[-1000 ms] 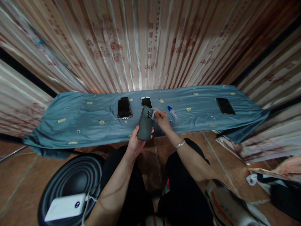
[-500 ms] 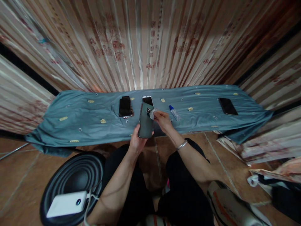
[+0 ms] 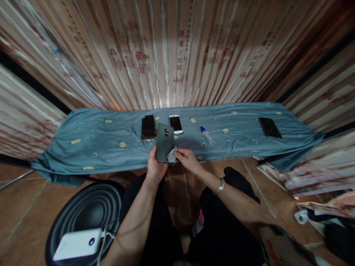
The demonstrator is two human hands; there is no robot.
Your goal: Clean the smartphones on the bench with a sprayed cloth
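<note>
A dark green smartphone [image 3: 164, 142] is held with its back and camera block facing up. My left hand [image 3: 155, 165] grips its lower end, fingers closed round the edges. Between the fingers of my right hand [image 3: 188, 159] is a small grey cloth [image 3: 172, 154], pressed on the lower right corner of the phone's back. Just behind the phone lies a white-framed smartphone [image 3: 176, 124], screen up. To its left is a small stack of dark phones [image 3: 148, 127]. A clear bottle with a blue cap [image 3: 206, 135] lies on its side to the right.
A teal patterned cloth [image 3: 111, 157] covers the low bench. Another dark phone [image 3: 270, 128] lies at its right end. By my left arm, a white power bank [image 3: 79, 244] with a cable rests on a black ribbed round object [image 3: 111, 188]. Pleated curtains [image 3: 158, 55] hang behind.
My right hand has moved the cloth from beside the camera block down to the phone's lower right corner. The phone and my left hand have shifted slightly left, uncovering more of the white-framed phone.
</note>
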